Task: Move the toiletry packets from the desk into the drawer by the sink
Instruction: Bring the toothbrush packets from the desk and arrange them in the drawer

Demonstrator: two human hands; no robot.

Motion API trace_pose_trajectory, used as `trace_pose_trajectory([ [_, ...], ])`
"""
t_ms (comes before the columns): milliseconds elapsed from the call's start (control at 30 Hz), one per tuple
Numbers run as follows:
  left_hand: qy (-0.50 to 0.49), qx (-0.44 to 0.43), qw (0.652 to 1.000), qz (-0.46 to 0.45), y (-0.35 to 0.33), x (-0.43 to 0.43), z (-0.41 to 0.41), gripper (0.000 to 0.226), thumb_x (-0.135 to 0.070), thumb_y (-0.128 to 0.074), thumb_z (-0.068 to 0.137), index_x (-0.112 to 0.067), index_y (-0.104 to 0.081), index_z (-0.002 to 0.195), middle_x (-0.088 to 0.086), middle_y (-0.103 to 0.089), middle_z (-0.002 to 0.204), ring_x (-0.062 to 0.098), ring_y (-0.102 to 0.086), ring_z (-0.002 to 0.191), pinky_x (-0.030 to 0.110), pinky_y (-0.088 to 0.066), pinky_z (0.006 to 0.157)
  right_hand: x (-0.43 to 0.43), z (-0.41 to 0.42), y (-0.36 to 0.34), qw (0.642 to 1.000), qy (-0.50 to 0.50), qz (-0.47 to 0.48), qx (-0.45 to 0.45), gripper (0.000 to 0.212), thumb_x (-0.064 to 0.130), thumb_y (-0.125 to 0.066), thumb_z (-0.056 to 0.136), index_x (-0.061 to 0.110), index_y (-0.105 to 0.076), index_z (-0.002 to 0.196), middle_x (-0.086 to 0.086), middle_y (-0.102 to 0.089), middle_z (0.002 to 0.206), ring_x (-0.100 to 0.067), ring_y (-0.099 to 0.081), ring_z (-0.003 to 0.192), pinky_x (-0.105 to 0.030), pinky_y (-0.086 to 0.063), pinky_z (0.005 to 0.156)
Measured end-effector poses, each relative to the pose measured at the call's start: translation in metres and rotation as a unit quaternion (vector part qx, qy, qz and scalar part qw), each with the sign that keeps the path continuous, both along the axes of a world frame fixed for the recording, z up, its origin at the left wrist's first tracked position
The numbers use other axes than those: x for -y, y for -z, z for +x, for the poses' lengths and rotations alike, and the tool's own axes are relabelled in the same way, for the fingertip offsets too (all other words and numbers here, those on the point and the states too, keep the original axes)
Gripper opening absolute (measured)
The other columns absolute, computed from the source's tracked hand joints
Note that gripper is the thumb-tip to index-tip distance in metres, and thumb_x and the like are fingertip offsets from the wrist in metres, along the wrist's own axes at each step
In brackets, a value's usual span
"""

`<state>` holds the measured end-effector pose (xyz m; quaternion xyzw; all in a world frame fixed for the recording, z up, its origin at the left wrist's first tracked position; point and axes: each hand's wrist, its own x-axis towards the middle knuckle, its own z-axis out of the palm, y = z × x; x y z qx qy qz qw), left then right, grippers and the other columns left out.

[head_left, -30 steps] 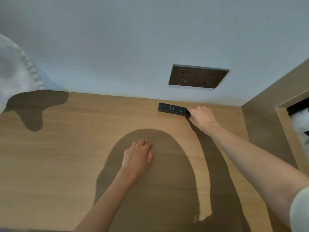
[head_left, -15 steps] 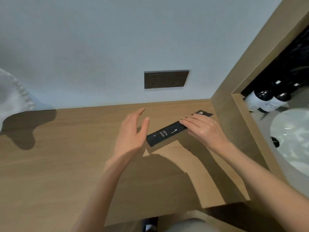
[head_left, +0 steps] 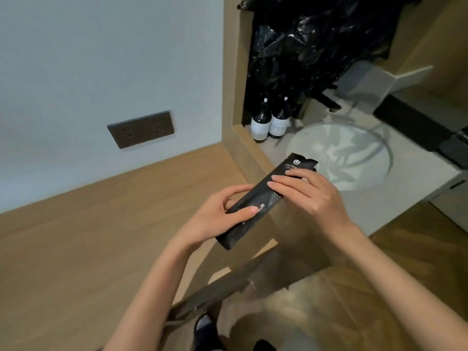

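A long black toiletry packet [head_left: 263, 196] with white print is lifted off the wooden desk [head_left: 88, 236] and held in the air over the desk's right front corner. My left hand [head_left: 217, 216] grips its lower end, thumb across the top. My right hand [head_left: 311, 196] holds the upper half, fingers laid over it. The packet's far tip points toward the round white sink [head_left: 354, 158]. No drawer is in view.
Two dark bottles with white labels [head_left: 268, 120] stand in the nook by the sink, under a black plastic bag [head_left: 316, 41]. A dark double socket [head_left: 141, 129] sits on the wall above the desk. A wooden partition [head_left: 243, 145] divides desk and sink counter. Floor and my feet show below.
The packet went from lying on the desk under my right fingers to being lifted off it. My left hand has taken hold of its lower end, and my view has swung right toward the sink.
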<state>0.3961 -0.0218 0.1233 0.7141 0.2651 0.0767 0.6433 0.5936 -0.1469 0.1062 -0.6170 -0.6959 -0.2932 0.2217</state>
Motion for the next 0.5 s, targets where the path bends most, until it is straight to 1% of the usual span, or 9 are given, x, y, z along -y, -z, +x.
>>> trace_pose_trajectory([
  [67, 0.001, 0.03, 0.999, -0.02, -0.003, 0.037, 0.023, 0.048, -0.016, -0.068, 0.086, -0.025, -0.051, 0.13, 0.002, -0.072, 0.101, 0.003, -0.069, 0.077, 0.013, -0.05, 0.066, 0.041, 0.016, -0.003, 0.997, 0.055, 0.002, -0.045, 0.025, 0.01, -0.055, 0.097, 0.015, -0.07, 0.116, 0.0, -0.069, 0.119, -0.026, -0.061, 0.104, -0.037, -0.051, 0.085],
  [100, -0.003, 0.042, 0.999, -0.026, -0.003, 0.056, 0.035, 0.049, -0.015, -0.068, 0.085, -0.025, -0.051, 0.13, 0.001, -0.072, 0.103, 0.003, -0.069, 0.081, 0.013, -0.051, 0.067, 0.062, 0.023, -0.005, 0.993, 0.086, 0.0, -0.077, 0.027, 0.011, -0.058, 0.095, 0.016, -0.068, 0.119, -0.001, -0.066, 0.124, -0.026, -0.058, 0.107, -0.038, -0.049, 0.089],
  [167, -0.023, 0.062, 0.998, -0.024, -0.001, 0.094, 0.059, 0.05, -0.013, -0.068, 0.085, -0.023, -0.05, 0.13, 0.0, -0.07, 0.107, 0.001, -0.068, 0.085, 0.013, -0.052, 0.07, 0.104, 0.034, -0.009, 0.97, 0.157, -0.01, -0.184, 0.04, 0.011, -0.063, 0.09, 0.018, -0.06, 0.129, -0.002, -0.056, 0.135, -0.023, -0.049, 0.116, -0.031, -0.039, 0.103],
  [200, -0.034, 0.072, 0.997, -0.015, 0.002, 0.113, 0.071, 0.05, -0.012, -0.068, 0.085, -0.023, -0.05, 0.13, 0.0, -0.069, 0.11, 0.001, -0.068, 0.088, 0.014, -0.053, 0.074, 0.126, 0.039, -0.011, 0.949, 0.188, -0.006, -0.254, 0.047, 0.009, -0.064, 0.088, 0.02, -0.056, 0.132, -0.002, -0.051, 0.139, -0.021, -0.045, 0.119, -0.025, -0.033, 0.107],
  [233, -0.044, 0.084, 0.995, -0.008, 0.005, 0.132, 0.083, 0.049, -0.012, -0.068, 0.085, -0.024, -0.05, 0.129, 0.001, -0.067, 0.115, 0.002, -0.067, 0.093, 0.017, -0.054, 0.079, 0.146, 0.044, -0.013, 0.922, 0.208, 0.009, -0.325, 0.051, 0.007, -0.063, 0.087, 0.021, -0.053, 0.135, -0.001, -0.047, 0.141, -0.018, -0.043, 0.121, -0.025, -0.032, 0.109],
  [300, -0.051, 0.099, 0.994, -0.011, 0.011, 0.169, 0.107, 0.05, -0.014, -0.068, 0.085, -0.027, -0.049, 0.129, 0.0, -0.066, 0.119, 0.006, -0.066, 0.1, 0.022, -0.053, 0.087, 0.185, 0.054, -0.018, 0.855, 0.22, 0.042, -0.468, 0.051, 0.005, -0.059, 0.089, 0.025, -0.051, 0.135, 0.004, -0.046, 0.137, -0.011, -0.047, 0.118, -0.031, -0.044, 0.102],
  [367, -0.045, 0.106, 0.993, -0.018, 0.013, 0.206, 0.13, 0.051, -0.017, -0.067, 0.086, -0.029, -0.046, 0.132, -0.004, -0.066, 0.117, 0.008, -0.066, 0.103, 0.026, -0.053, 0.089, 0.22, 0.065, -0.025, 0.783, 0.202, 0.049, -0.586, 0.047, 0.008, -0.057, 0.092, 0.027, -0.05, 0.135, 0.007, -0.051, 0.131, -0.001, -0.054, 0.105, -0.025, -0.05, 0.094],
  [433, -0.037, 0.122, 0.992, -0.024, 0.014, 0.241, 0.152, 0.052, -0.016, -0.065, 0.087, -0.029, -0.044, 0.132, -0.006, -0.066, 0.114, 0.01, -0.065, 0.104, 0.027, -0.053, 0.091, 0.249, 0.077, -0.031, 0.743, 0.173, 0.031, -0.646, 0.045, 0.011, -0.057, 0.093, 0.029, -0.049, 0.134, 0.007, -0.057, 0.127, -0.001, -0.061, 0.095, -0.026, -0.052, 0.092],
  [500, -0.02, 0.133, 0.991, -0.024, 0.013, 0.271, 0.174, 0.05, -0.014, -0.064, 0.088, -0.031, -0.043, 0.13, -0.009, -0.066, 0.113, 0.006, -0.065, 0.102, 0.022, -0.052, 0.089, 0.271, 0.089, -0.035, 0.717, 0.149, 0.011, -0.681, 0.044, 0.014, -0.058, 0.094, 0.032, -0.049, 0.133, 0.003, -0.061, 0.124, -0.004, -0.065, 0.098, -0.032, -0.053, 0.092],
])
